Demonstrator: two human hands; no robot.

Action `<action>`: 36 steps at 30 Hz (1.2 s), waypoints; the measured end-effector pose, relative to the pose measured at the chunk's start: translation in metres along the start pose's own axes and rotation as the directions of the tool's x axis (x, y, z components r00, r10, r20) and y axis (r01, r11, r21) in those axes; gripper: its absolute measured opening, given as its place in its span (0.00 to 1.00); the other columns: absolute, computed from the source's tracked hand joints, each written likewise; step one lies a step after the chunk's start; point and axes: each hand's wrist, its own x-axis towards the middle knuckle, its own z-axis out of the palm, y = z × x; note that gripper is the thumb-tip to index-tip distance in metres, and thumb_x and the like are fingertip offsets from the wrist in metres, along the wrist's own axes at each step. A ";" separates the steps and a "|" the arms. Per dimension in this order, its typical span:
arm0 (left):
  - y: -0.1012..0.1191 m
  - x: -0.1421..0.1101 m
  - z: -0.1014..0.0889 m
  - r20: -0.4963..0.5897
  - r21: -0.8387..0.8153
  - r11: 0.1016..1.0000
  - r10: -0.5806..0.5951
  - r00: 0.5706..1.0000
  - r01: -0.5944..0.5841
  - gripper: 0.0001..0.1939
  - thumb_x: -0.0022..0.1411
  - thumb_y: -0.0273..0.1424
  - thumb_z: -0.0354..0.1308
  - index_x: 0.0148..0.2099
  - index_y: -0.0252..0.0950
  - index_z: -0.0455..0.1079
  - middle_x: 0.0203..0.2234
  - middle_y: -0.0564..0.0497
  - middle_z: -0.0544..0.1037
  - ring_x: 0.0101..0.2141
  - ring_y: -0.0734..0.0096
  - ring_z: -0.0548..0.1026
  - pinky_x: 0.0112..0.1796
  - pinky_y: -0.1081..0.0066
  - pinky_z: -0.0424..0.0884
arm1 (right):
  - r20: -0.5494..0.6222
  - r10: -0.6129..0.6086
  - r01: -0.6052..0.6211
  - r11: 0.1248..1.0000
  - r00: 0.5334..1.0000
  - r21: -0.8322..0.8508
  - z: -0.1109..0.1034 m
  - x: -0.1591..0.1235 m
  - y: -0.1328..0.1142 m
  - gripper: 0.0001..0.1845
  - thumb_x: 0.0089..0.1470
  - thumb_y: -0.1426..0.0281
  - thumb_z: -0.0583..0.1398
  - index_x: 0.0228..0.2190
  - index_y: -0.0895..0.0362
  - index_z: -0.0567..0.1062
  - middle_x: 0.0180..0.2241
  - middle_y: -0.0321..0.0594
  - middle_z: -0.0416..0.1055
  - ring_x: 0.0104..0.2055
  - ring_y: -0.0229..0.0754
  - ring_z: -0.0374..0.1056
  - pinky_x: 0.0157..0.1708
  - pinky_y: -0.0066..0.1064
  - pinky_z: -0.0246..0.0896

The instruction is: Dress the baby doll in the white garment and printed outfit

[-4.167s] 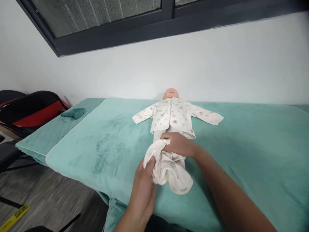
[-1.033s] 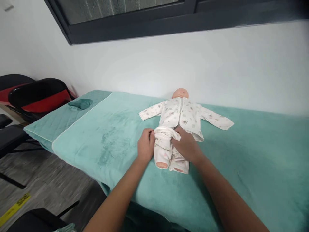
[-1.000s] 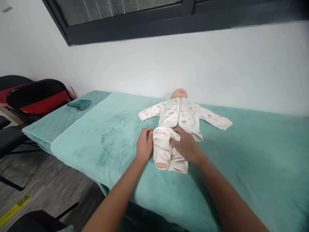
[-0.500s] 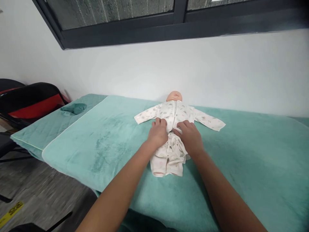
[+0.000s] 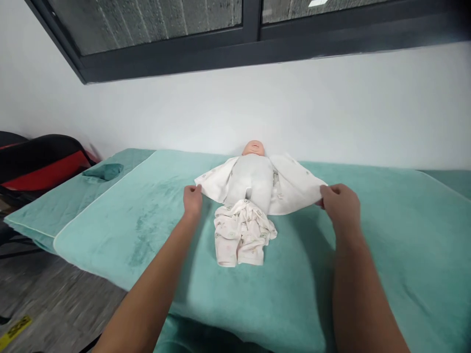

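A baby doll point(image 5: 253, 148) lies on its back on the green bed cover, its head toward the wall. Its printed white baby shirt point(image 5: 294, 189) is spread wide at the front, baring a plain pale torso point(image 5: 250, 179). Out at the left, my left hand point(image 5: 192, 200) pinches one front edge of the shirt. My right hand point(image 5: 340, 206) grips the opposite front edge, pulled out to the right and lifted a little. Below the torso, bunched printed baby trousers point(image 5: 241, 235) cover the doll's lower part; neither hand touches them.
The green plush cover point(image 5: 147, 220) spreads over the bed, which runs along a white wall point(image 5: 165, 113). A dark-framed window point(image 5: 165, 56) sits above. At the left are black and red chairs point(image 5: 47, 166) and a bed end with a face hole point(image 5: 105, 171).
Both hands have moved outward from the shirt's middle, drawing its two front panels apart and uncovering the torso. The view has shifted slightly to the right.
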 end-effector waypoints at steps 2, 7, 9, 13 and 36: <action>-0.011 -0.007 -0.006 -0.066 0.017 1.000 0.000 0.998 0.001 0.04 0.58 0.31 0.54 0.34 0.37 0.64 0.29 0.52 0.70 0.34 0.69 0.69 0.38 0.69 0.66 | -0.050 0.014 -0.025 0.972 0.999 -0.234 -0.009 0.009 0.011 0.11 0.50 0.58 0.57 0.27 0.53 0.68 0.28 0.46 0.72 0.34 0.54 0.69 0.32 0.42 0.59; -0.009 -0.040 -0.018 0.438 -0.044 0.998 0.059 0.897 -0.044 0.11 0.55 0.39 0.60 0.34 0.37 0.75 0.32 0.49 0.78 0.36 0.65 0.73 0.39 0.67 0.69 | 0.332 -0.332 0.319 0.943 0.883 0.097 0.011 -0.030 -0.028 0.09 0.50 0.61 0.58 0.29 0.53 0.72 0.31 0.40 0.74 0.35 0.46 0.69 0.36 0.35 0.61; -0.004 -0.046 -0.025 0.599 -0.070 0.997 0.051 0.799 -0.011 0.13 0.55 0.41 0.60 0.36 0.37 0.77 0.33 0.49 0.79 0.35 0.64 0.73 0.37 0.67 0.69 | 0.598 -0.468 0.372 0.883 0.651 0.285 0.022 -0.054 -0.050 0.09 0.51 0.62 0.58 0.28 0.54 0.73 0.29 0.36 0.74 0.33 0.42 0.68 0.33 0.32 0.60; -0.001 -0.046 -0.038 0.739 -0.125 0.991 0.065 0.671 0.041 0.15 0.55 0.38 0.62 0.44 0.38 0.77 0.33 0.49 0.77 0.34 0.67 0.72 0.37 0.68 0.67 | 0.730 -0.521 0.352 0.850 0.442 0.393 0.024 -0.079 -0.067 0.08 0.51 0.64 0.59 0.27 0.56 0.74 0.27 0.33 0.71 0.30 0.38 0.64 0.30 0.29 0.58; -0.011 -0.047 -0.036 0.736 -0.202 0.978 0.115 0.667 0.054 0.10 0.57 0.37 0.62 0.33 0.35 0.68 0.28 0.54 0.69 0.29 0.75 0.65 0.31 0.73 0.59 | 0.251 -0.708 0.644 0.706 0.660 0.295 0.051 -0.081 -0.049 0.05 0.49 0.74 0.57 0.31 0.54 0.67 0.33 0.34 0.64 0.24 0.33 0.55 0.27 0.29 0.53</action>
